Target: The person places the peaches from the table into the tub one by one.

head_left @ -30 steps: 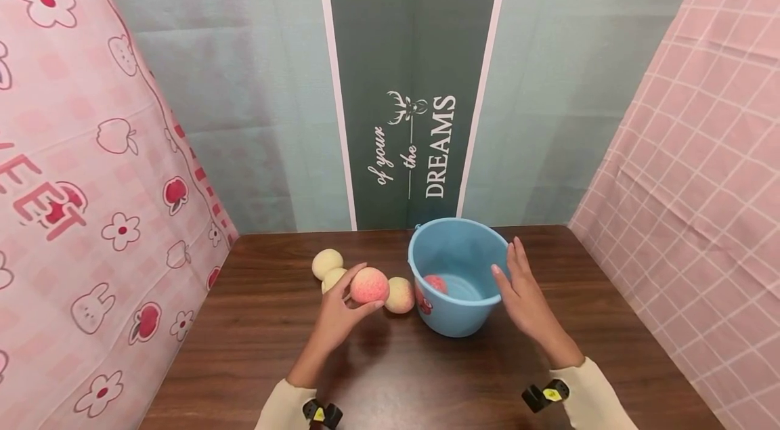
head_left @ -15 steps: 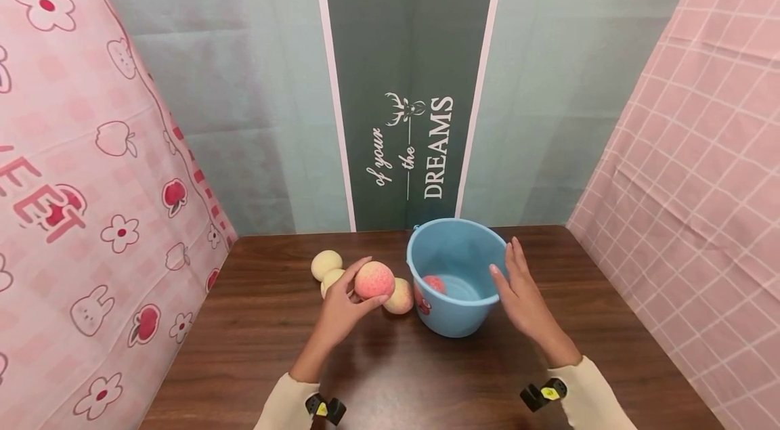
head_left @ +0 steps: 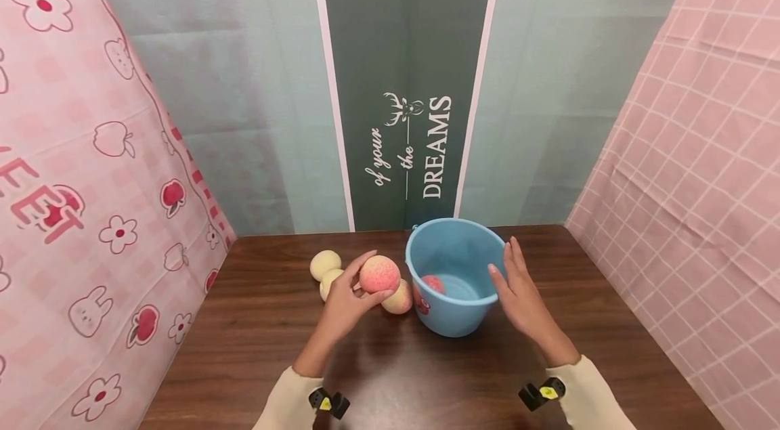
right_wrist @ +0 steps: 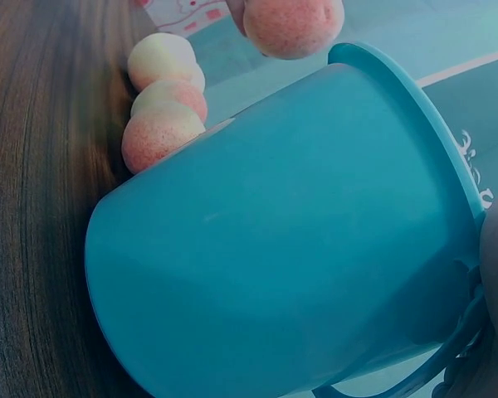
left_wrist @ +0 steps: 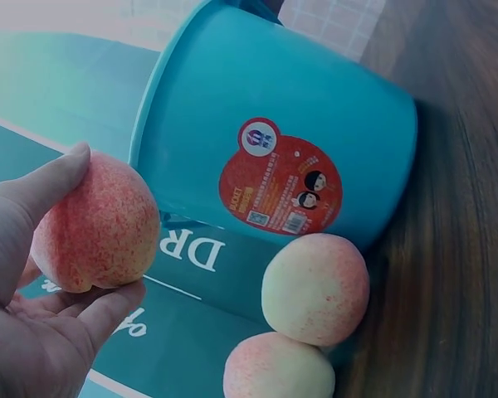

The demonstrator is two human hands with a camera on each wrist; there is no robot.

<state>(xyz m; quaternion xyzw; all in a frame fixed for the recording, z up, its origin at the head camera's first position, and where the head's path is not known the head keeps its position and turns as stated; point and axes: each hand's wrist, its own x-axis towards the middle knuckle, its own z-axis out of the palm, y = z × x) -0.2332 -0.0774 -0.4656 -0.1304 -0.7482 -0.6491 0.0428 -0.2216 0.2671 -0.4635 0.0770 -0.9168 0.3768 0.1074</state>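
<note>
My left hand [head_left: 344, 305] grips a pink-and-yellow peach [head_left: 380, 274] between thumb and fingers, held above the table just left of the blue bucket [head_left: 457, 318]. In the left wrist view the thumb lies over the top of this peach [left_wrist: 100, 222]. My right hand [head_left: 525, 301] is at the bucket's right side, its fingers straight along the rim. Another peach [head_left: 434, 283] lies inside the bucket, partly hidden by the near wall. A pale peach [head_left: 398, 298] rests on the table beside the bucket, partly covered by the held one.
Two more pale peaches [head_left: 326, 265] lie further left on the brown wooden table [head_left: 244, 349], one partly behind my left hand. A red sticker [left_wrist: 282, 182] marks the bucket's wall. Patterned cloths enclose the table at the back and both sides.
My left hand has moved right and slightly up with the peach, closer to the bucket's rim. My right hand stays by the bucket.
</note>
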